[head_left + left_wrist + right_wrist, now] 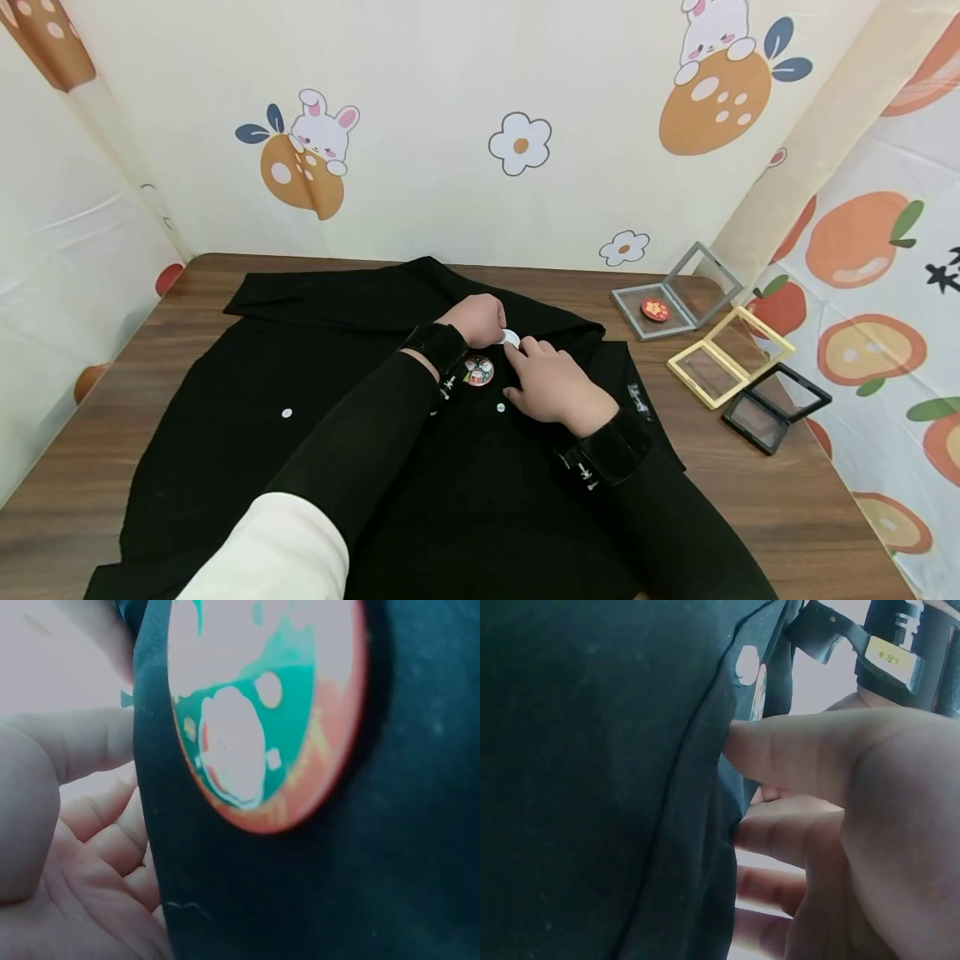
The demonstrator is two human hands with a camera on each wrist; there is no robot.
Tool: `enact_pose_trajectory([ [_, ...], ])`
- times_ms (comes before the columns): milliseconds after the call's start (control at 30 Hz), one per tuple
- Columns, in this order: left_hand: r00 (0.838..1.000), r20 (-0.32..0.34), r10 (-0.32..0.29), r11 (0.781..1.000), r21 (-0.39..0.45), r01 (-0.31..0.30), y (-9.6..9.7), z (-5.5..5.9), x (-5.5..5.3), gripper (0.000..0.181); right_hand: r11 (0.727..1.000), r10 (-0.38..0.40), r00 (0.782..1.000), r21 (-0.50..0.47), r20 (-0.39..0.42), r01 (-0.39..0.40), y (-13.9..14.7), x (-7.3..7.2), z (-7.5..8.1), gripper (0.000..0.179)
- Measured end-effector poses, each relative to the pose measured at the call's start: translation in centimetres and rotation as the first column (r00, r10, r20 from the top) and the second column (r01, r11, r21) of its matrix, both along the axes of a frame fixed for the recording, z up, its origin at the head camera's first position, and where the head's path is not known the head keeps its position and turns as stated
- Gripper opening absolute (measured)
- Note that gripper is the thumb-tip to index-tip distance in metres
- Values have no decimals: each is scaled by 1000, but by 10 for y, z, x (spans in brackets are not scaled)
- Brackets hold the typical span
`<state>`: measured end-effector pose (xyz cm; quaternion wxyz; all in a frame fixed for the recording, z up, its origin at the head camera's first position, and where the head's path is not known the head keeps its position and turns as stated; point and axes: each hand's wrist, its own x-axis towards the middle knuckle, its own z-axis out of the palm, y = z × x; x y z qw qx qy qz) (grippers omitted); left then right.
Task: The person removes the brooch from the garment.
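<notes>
A black shirt (232, 375) with small white buttons (287, 413) lies spread on the wooden table. On its front sits a round, colourful badge (478, 370), seen close up as a red-rimmed badge (334, 765) in the left wrist view. Just beyond it, my left hand (477, 321) pinches a white round disc (511, 337) at its fingertips; what backs the disc is hidden. Beside it my right hand (555, 387) touches the disc's near edge. In the right wrist view, the right thumb (780, 750) and index finger pinch a fold of the shirt's cloth.
At the right stand several opened clear-windowed cases: a grey case (626, 302) with a red flower badge (655, 310) in it, a yellow case (693, 350) and a black case (765, 446). A patterned cloth wall (435, 200) rises behind the table (652, 367).
</notes>
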<state>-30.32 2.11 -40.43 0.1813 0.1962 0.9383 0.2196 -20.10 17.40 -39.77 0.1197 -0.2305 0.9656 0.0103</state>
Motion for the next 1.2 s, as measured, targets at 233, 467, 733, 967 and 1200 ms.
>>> enact_pose_trajectory([
  [233,1000,-3,-15,1000,5,15,1,-2,3,7,1000,-5,1000,0,13,5,1,1,1,71],
  [467,1000,-25,-7,1000,9,8,2,-3,4,8,1000,-4,1000,-7,15,4,3,1,0,71],
  [733,1000,-24,0,1000,29,1,0,-4,4,8,1000,-5,1000,-10,19,6,2,2,0,72],
  [967,1000,-20,24,999,40,-23,-4,1,5,9,1000,-5,1000,-22,17,6,3,1,0,73],
  [1200,999,-23,33,999,31,-33,-7,5,3,9,1000,-12,999,-27,31,13,3,-1,1,75],
])
